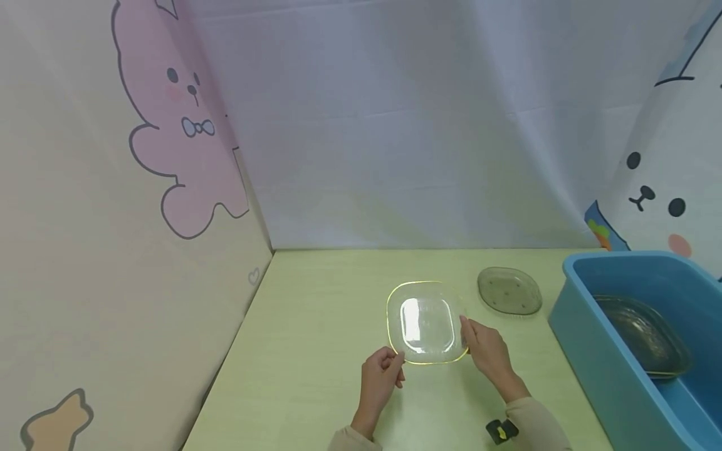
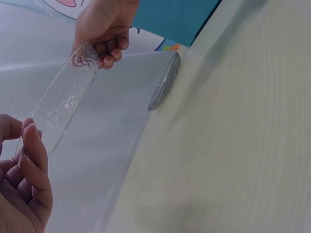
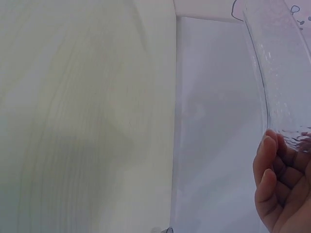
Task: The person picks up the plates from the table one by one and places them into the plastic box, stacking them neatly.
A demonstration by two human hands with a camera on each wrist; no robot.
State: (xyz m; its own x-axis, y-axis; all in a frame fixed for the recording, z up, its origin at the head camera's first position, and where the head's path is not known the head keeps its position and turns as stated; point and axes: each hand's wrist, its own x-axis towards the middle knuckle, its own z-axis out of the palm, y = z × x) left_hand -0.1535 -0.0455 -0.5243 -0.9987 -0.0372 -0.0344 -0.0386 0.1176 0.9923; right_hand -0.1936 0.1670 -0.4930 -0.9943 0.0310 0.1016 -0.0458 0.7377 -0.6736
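Note:
A clear square glass plate (image 1: pixel 427 322) with a yellowish rim is held just above the pale green table (image 1: pixel 316 326) between both hands. My left hand (image 1: pixel 395 361) pinches its near left corner. My right hand (image 1: pixel 467 333) grips the right edge, fingers curled under the rim. In the left wrist view the plate (image 2: pixel 63 102) runs edge-on from my left hand (image 2: pixel 26 145) up to the right hand (image 2: pixel 104 46). The right wrist view shows the right hand (image 3: pixel 277 174) under the plate's rim (image 3: pixel 279 73).
A smoky grey plate (image 1: pixel 509 291) lies on the table to the right; it also shows in the left wrist view as the grey plate (image 2: pixel 165 82). A blue tub (image 1: pixel 586 332) at the right edge holds another glass dish (image 1: pixel 643 335). Cloth walls close the back and left.

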